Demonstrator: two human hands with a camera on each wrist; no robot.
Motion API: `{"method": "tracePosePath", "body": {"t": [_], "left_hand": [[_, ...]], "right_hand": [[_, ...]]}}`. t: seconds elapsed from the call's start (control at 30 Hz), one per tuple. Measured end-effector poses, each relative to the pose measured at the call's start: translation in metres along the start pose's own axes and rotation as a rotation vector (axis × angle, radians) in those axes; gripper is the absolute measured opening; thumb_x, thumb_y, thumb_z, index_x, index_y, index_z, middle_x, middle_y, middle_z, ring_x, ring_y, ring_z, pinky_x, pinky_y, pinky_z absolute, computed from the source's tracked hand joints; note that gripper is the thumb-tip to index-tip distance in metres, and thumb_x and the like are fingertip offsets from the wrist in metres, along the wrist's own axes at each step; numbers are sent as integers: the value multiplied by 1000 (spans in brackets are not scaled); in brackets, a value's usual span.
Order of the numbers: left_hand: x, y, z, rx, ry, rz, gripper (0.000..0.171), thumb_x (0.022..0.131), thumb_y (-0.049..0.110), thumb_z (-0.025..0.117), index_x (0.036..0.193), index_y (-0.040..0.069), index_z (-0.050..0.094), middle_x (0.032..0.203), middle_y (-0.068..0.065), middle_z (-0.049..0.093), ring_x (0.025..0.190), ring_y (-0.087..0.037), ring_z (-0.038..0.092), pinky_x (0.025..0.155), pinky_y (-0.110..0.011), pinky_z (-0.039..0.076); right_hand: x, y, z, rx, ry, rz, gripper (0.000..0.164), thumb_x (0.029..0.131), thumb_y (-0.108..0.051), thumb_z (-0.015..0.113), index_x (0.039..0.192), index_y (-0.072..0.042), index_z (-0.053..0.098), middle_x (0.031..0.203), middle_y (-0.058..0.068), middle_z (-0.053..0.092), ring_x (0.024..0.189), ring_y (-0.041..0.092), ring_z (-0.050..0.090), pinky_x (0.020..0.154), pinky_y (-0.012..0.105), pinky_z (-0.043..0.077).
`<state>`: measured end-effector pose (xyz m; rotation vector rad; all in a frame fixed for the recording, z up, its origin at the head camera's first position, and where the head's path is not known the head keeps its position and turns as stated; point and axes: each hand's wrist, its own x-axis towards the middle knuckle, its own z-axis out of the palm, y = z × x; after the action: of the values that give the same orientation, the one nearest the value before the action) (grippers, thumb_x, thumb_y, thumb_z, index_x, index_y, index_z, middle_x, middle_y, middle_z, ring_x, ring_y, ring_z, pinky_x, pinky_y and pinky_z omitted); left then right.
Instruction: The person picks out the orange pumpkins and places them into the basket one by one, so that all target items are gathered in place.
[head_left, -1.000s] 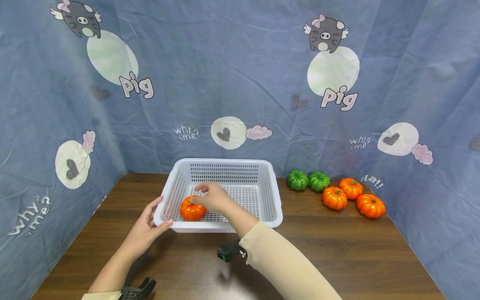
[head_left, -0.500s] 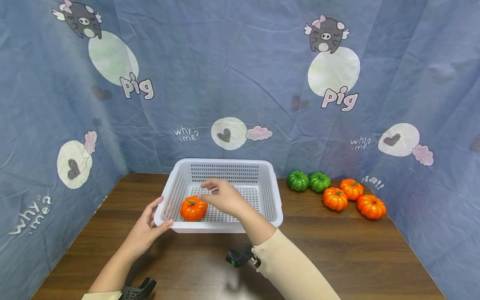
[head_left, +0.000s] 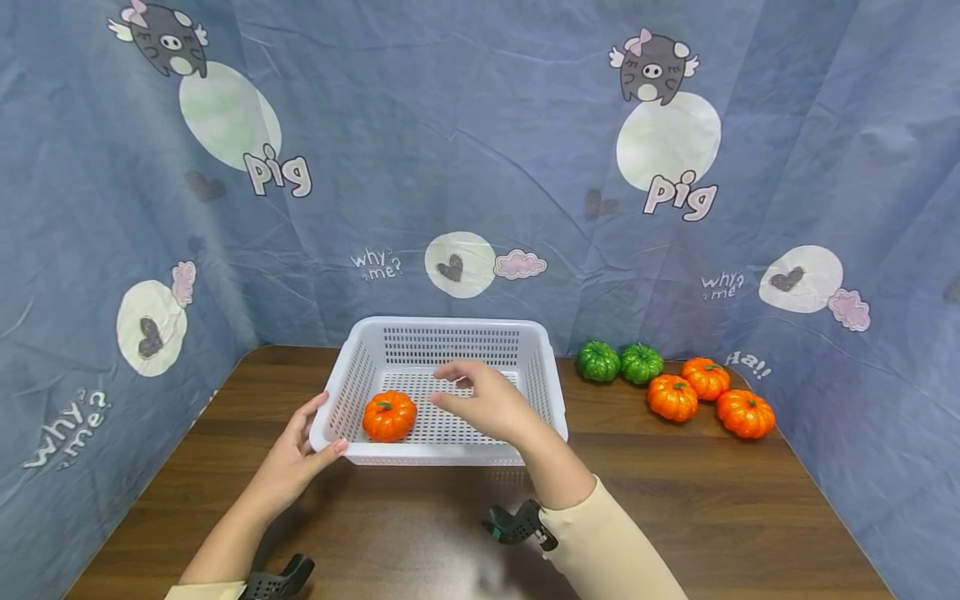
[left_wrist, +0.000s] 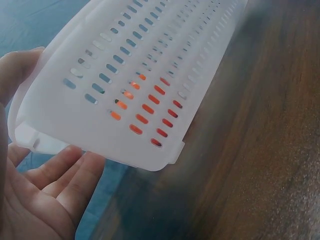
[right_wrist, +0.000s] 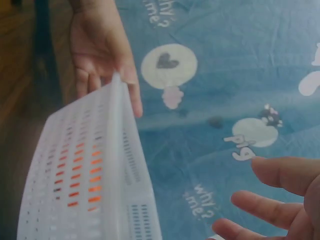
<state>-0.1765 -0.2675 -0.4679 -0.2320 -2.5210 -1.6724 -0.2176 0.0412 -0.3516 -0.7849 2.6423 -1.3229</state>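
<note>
A white plastic basket [head_left: 457, 455] with slotted walls stands on the table. Inside it, at the left, lies an orange pumpkin [head_left: 389, 417] with a green stem. My left hand [head_left: 288, 462] grips the basket's front left corner, thumb on the rim and fingers around the outer wall, as the left wrist view also shows. Over the middle of the basket hovers my right hand [head_left: 483, 400], fingers apart and slightly bent, holding nothing. Orange shows through the wall slots [left_wrist: 148, 108] in the left wrist view.
To the right of the basket, two green pumpkins [head_left: 619, 362] sit near the back edge of the wooden table [head_left: 675, 500]. Three orange pumpkins [head_left: 705, 392] lie beside them, farther right. A blue printed cloth [head_left: 480, 167] hangs behind and at both sides.
My right hand has let go of the orange pumpkin and moved to the right, away from it. The pumpkin stays in the basket. My left hand keeps its grip on the corner.
</note>
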Motion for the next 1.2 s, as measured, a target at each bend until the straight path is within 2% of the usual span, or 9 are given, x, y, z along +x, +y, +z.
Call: {"method": "tracePosePath", "body": {"t": [0.13, 0.3, 0.37, 0.47, 0.6, 0.7, 0.8, 1.0, 1.2], "left_hand": [[0, 0, 0, -20, 0, 12, 86, 94, 15, 71, 158, 5, 14, 151, -30, 36, 130, -39, 48, 88, -13, 44], [0, -1, 2, -95, -12, 35, 84, 94, 8, 69, 157, 2, 14, 147, -34, 38, 118, -3, 55, 87, -14, 47], [0, 0, 2, -104, -10, 35, 84, 94, 8, 69, 157, 3, 15, 146, -34, 39, 115, 3, 54, 87, -14, 48], [0, 1, 3, -97, -6, 24, 85, 93, 8, 70, 157, 3, 15, 146, -33, 40, 120, -9, 55, 87, -13, 47], [1, 2, 4, -81, -5, 12, 86, 93, 9, 70, 158, 5, 14, 148, -32, 38, 128, -36, 50, 87, -13, 47], [1, 3, 3, -77, -5, 13, 86, 94, 8, 70, 158, 5, 13, 149, -32, 38, 130, -45, 45, 87, -13, 46], [1, 2, 3, -71, -2, 11, 86, 94, 9, 70, 158, 5, 13, 149, -32, 38, 130, -46, 45, 87, -13, 46], [0, 4, 3, -67, 0, 3, 86, 94, 9, 70, 158, 6, 14, 148, -32, 39, 130, -45, 45, 87, -13, 45], [-1, 5, 2, -33, 4, -11, 86, 94, 14, 71, 158, 7, 14, 149, -31, 38, 131, -45, 45, 88, -13, 44]], "right_hand": [[-8, 3, -7, 8, 23, 9, 34, 94, -30, 71, 123, -13, 68, 125, 4, 66, 116, 27, 58, 97, 45, 47], [-18, 8, -18, 41, 55, -19, 32, 94, -25, 70, 121, -8, 68, 124, 7, 66, 119, 30, 58, 98, 45, 48], [-22, 11, -23, 61, 67, -20, 31, 95, -24, 70, 121, -8, 67, 124, 7, 66, 120, 30, 57, 98, 44, 49], [-29, 18, -32, 76, 92, 3, 31, 95, -25, 70, 122, -10, 67, 124, 6, 65, 121, 29, 58, 96, 41, 51], [-36, 29, -42, 78, 147, 4, 31, 94, -22, 71, 121, -8, 67, 121, 10, 67, 109, 26, 64, 90, 39, 54], [-40, 40, -48, 86, 187, -14, 29, 94, -19, 71, 119, -6, 68, 118, 13, 68, 104, 24, 66, 89, 39, 54], [-42, 51, -52, 88, 217, -20, 27, 94, -17, 71, 118, -6, 69, 117, 12, 67, 107, 25, 64, 90, 40, 54], [-51, 70, -61, 81, 264, 2, 27, 94, -17, 70, 118, -4, 69, 115, 13, 67, 94, 27, 68, 84, 44, 56], [-57, 84, -68, 69, 342, 15, 26, 94, -14, 70, 117, -3, 68, 118, 14, 67, 105, 28, 64, 93, 48, 51]]}}
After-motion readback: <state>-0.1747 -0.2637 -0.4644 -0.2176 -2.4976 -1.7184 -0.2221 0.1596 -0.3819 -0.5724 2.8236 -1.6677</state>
